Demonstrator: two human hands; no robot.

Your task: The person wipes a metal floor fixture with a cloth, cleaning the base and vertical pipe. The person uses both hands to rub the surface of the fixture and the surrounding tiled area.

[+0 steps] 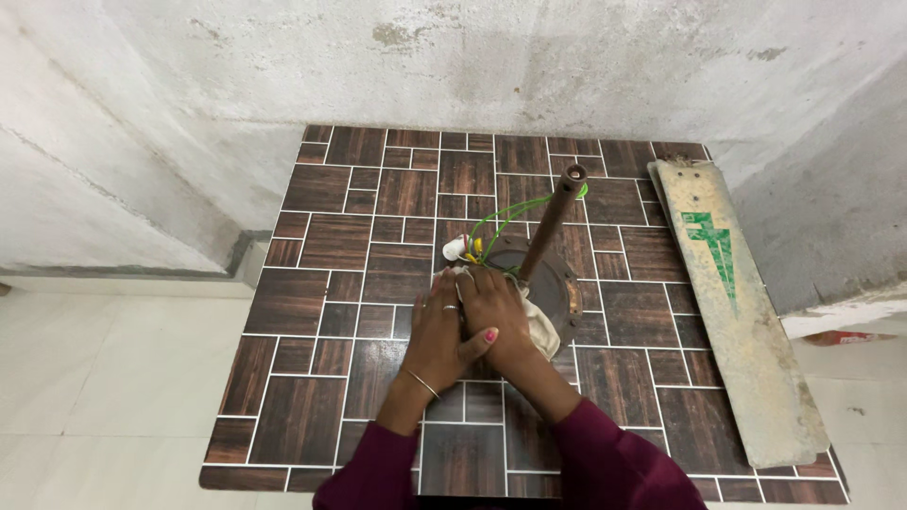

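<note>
At frame centre, the left hand lies flat, fingers spread, overlapping the right hand, which presses a pale cloth against the fan motor. The hands hide most of the cloth; whether the right fingers pinch it cannot be told. A worn blade lies at right on the table.

1. The tabletop is a rectangular slab with a pattern of dark brown wood-grain blocks set apart by thin white lines, pushed up against a rough grey wall.
2. Near its middle sits a round, rusty fan motor with a brown rod rising from it and green wires looping beside.
3. A pale cloth lies against the motor.
4. Along the right edge rests a long, worn fan blade, off-white with a green mark, its near end overhanging the tabletop.
</note>
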